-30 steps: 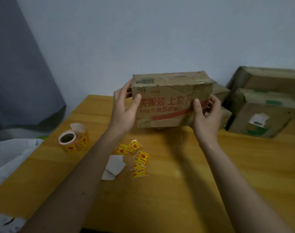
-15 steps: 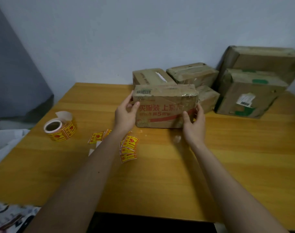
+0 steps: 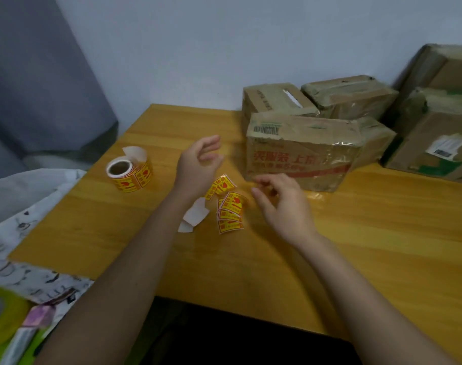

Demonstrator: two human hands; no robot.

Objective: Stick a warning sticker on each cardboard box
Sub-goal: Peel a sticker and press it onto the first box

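A cardboard box with red print (image 3: 301,151) stands on the wooden table (image 3: 356,233), in front of several other cardboard boxes (image 3: 348,96). Loose yellow and red warning stickers (image 3: 229,209) lie in a small heap left of it, with white backing paper (image 3: 195,216) beside them. A roll of the same stickers (image 3: 129,171) sits further left. My left hand (image 3: 198,162) hovers open above the table, left of the printed box. My right hand (image 3: 280,198) hovers just right of the sticker heap, fingers loosely curled and holding nothing.
Two large boxes (image 3: 435,127) are stacked at the back right against the wall. A patterned cloth (image 3: 19,233) covers the surface left of the table, with a green tape roll (image 3: 3,314) on it. A grey curtain (image 3: 40,88) hangs at the left.
Both hands set the printed box down on the table and let go of it. They have drawn back toward the loose stickers.
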